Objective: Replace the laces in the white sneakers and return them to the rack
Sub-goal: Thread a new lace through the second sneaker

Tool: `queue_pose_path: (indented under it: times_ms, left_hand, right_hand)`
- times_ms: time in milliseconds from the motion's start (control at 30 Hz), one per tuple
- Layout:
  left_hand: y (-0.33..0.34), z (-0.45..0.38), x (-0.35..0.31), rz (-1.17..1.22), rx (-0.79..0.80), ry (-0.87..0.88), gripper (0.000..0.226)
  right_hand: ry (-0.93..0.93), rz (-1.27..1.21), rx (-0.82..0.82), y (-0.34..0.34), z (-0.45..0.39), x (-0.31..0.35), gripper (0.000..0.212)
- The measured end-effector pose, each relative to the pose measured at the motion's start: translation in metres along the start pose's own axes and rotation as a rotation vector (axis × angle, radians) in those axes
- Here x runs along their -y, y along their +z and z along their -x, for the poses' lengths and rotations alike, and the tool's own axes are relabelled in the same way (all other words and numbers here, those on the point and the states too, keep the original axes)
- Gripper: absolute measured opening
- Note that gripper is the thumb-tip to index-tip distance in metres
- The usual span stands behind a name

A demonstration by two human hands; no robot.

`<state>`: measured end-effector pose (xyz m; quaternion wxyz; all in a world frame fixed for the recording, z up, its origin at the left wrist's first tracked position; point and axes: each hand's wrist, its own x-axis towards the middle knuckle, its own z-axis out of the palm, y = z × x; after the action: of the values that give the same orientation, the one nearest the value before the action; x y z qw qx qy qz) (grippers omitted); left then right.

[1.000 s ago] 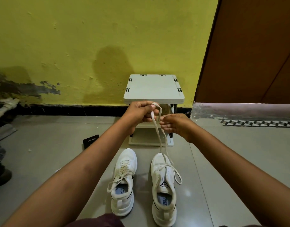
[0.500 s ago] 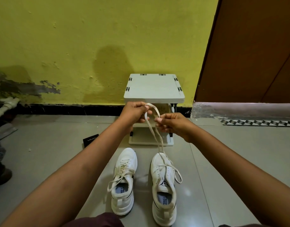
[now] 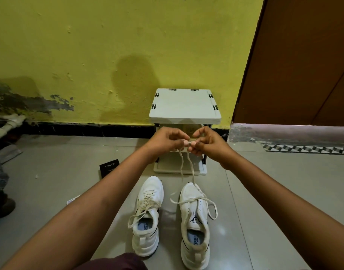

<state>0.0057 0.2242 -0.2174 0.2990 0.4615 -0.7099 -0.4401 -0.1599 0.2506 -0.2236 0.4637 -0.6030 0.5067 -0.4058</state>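
I am sitting on the gray floor (image 3: 264,191) with my arms out in front of me; my left hand (image 3: 165,142) and my right hand (image 3: 208,144) are pinching the lace (image 3: 191,168) up in the air, fingertips close together; two strands are hanging down to the right sneaker (image 3: 194,227); the left sneaker (image 3: 147,217) is lying just beside it, laces loose; the small white rack (image 3: 184,106) is standing against the yellow wall (image 3: 108,45); a black box (image 3: 108,168) is lying near the left sneaker.
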Motion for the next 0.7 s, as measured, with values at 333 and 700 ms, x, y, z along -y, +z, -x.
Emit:
queue_pose_path:
  times_ms: [333,700]
  left_hand:
    - [0.002,0.001,-0.009,0.098,-0.123,-0.043,0.009]
    - [0.019,0.001,-0.018,0.144,-0.199,-0.052,0.005]
  right_hand:
    - [0.017,-0.223,0.023,-0.005,-0.001,0.005,0.014]
    - [0.015,-0.177,-0.221,-0.001,-0.007,0.002,0.016]
